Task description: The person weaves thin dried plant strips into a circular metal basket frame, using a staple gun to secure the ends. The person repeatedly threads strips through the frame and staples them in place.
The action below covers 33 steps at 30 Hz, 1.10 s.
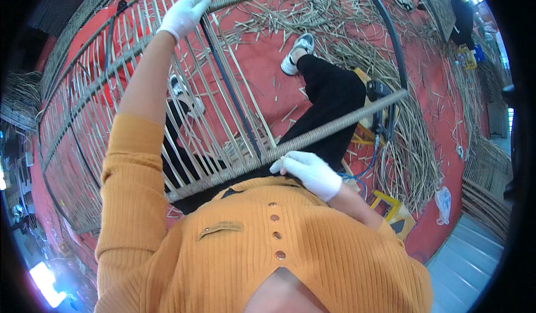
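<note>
A large frame (357, 113) lies across my lap, with dark metal bars and edges wound in tan cord or cane. Pale strips (192, 84) run side by side between its wrapped rails, and the right end is unfilled. My left hand (185, 17), in a white glove, is closed over the far wrapped rail, its fingertips partly hidden. Close by the near rail, my white-gloved right hand (314, 174) is pinched together. What lies between its fingers is too small to make out. One pale strip (245, 84) slants from beside my left hand toward the near rail.
Loose strips (407, 156) lie heaped on the red floor (432, 98) at the right, with scraps beyond the frame. A black power tool (379, 103) sits by a yellow stool (363, 134), a blue hose below. A plastic bag (443, 204) lies farther right.
</note>
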Each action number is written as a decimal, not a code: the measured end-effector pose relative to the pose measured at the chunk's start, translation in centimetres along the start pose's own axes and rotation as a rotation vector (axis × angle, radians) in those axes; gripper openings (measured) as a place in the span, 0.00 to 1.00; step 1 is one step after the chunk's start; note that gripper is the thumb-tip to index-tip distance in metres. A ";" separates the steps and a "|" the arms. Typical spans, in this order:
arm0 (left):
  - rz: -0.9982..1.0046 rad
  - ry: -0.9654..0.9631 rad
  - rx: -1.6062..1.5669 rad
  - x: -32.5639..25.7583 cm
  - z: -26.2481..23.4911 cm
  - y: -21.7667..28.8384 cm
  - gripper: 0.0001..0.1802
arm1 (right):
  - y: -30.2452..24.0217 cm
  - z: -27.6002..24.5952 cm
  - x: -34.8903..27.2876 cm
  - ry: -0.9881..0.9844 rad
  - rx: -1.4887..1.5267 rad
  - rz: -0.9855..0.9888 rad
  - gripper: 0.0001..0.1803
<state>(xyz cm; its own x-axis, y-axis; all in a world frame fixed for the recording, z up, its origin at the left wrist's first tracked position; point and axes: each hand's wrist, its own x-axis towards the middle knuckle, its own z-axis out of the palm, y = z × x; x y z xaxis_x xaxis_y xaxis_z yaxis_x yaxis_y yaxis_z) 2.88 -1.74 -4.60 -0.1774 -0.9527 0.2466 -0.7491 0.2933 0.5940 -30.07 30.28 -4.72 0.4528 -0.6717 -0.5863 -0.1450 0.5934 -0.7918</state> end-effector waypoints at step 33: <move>-0.162 -0.415 0.069 2.7 -2.0 2.9 0.22 | -14.9 -0.3 31.4 0.674 -0.359 -0.811 0.11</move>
<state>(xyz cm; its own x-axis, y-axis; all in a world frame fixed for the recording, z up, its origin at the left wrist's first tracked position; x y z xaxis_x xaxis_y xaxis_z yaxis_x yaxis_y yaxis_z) 1.46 -3.26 -0.67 -0.2852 -0.9411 -0.1817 -0.8263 0.1454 0.5441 -13.97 0.20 -11.44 -0.0257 -0.9702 0.2409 -0.3184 -0.2205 -0.9220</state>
